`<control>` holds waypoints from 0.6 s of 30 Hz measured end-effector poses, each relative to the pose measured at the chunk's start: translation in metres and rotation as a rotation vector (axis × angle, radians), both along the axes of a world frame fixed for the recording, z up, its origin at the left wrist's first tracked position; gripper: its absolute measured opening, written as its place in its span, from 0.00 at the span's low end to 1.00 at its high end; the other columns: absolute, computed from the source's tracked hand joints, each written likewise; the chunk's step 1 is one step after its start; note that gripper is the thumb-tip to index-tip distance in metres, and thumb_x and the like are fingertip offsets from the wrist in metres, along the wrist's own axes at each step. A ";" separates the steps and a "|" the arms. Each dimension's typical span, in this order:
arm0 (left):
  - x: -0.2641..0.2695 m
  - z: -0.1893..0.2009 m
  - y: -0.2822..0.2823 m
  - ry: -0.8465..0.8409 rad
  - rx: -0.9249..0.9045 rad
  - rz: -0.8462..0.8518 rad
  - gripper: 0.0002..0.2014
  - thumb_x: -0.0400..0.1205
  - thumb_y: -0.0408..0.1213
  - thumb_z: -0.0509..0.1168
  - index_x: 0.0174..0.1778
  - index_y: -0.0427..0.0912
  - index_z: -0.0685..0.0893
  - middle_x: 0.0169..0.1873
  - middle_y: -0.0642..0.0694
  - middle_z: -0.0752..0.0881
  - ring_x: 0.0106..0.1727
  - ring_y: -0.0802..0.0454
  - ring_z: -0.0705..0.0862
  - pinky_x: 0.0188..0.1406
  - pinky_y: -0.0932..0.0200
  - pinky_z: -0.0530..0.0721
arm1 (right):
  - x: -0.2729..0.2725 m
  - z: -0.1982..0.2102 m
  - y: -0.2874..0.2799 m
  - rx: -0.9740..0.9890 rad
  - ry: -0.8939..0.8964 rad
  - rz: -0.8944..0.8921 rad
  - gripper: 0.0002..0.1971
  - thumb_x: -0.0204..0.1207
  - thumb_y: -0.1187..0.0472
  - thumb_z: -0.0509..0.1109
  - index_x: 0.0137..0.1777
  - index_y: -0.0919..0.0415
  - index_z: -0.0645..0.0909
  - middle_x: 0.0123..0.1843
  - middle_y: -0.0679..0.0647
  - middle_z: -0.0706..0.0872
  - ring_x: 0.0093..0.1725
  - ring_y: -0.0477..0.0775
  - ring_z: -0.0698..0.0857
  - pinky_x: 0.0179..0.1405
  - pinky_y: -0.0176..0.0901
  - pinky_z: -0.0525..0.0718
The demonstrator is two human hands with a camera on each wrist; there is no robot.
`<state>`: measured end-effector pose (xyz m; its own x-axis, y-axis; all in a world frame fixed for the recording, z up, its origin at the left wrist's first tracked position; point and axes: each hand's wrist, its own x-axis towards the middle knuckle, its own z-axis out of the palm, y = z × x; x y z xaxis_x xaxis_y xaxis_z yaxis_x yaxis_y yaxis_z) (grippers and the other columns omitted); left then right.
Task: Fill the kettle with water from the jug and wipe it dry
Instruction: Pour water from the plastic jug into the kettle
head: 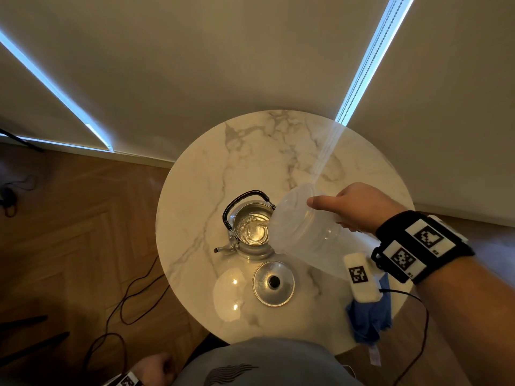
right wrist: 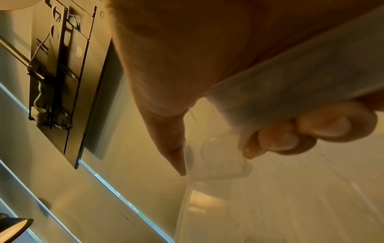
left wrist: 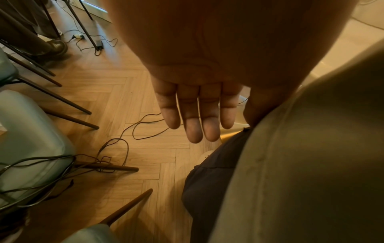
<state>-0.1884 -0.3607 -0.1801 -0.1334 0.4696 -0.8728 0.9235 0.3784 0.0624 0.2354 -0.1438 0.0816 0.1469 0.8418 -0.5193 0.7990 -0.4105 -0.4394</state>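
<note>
A metal kettle (head: 252,228) with a black handle stands open on the round marble table (head: 250,151), its spout pointing left. Water runs into it from a clear plastic jug (head: 303,229), tilted over its right rim. My right hand (head: 354,206) grips the jug's handle (right wrist: 301,78), fingers (right wrist: 307,129) curled round it and thumb along the top. The kettle's lid (head: 273,283) lies on the table in front of it. A blue cloth (head: 367,316) lies at the table's front right edge. My left hand (left wrist: 199,111) hangs by my side with straight fingers, holding nothing.
Cables (head: 131,296) trail over the wooden floor left of the table. Chairs (left wrist: 31,139) with dark legs stand near my left hand. A wall with window blinds (head: 250,65) lies just behind the table. The table's far half is bare marble.
</note>
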 end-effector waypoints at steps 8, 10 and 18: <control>0.004 0.003 0.003 0.028 0.029 0.009 0.19 0.82 0.48 0.63 0.69 0.52 0.80 0.69 0.53 0.83 0.72 0.56 0.79 0.69 0.71 0.71 | 0.001 0.002 0.004 -0.005 -0.008 0.003 0.34 0.66 0.27 0.73 0.31 0.63 0.87 0.25 0.53 0.87 0.29 0.54 0.86 0.34 0.44 0.79; 0.004 0.003 0.002 0.017 0.046 0.026 0.21 0.82 0.49 0.63 0.72 0.51 0.80 0.68 0.53 0.83 0.72 0.56 0.80 0.70 0.70 0.71 | 0.001 0.002 0.004 -0.009 -0.009 0.009 0.35 0.67 0.27 0.72 0.32 0.64 0.87 0.27 0.54 0.88 0.30 0.54 0.86 0.35 0.45 0.80; 0.003 -0.006 0.001 0.019 0.033 -0.017 0.22 0.82 0.49 0.62 0.74 0.53 0.78 0.70 0.54 0.82 0.73 0.58 0.78 0.70 0.71 0.69 | 0.001 0.004 0.005 -0.009 -0.017 0.017 0.35 0.67 0.26 0.72 0.34 0.64 0.89 0.30 0.56 0.90 0.34 0.57 0.89 0.39 0.46 0.84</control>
<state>-0.1852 -0.3598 -0.1861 -0.1414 0.5008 -0.8539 0.9309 0.3609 0.0574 0.2367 -0.1386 0.0859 0.1415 0.8395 -0.5247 0.8129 -0.4010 -0.4223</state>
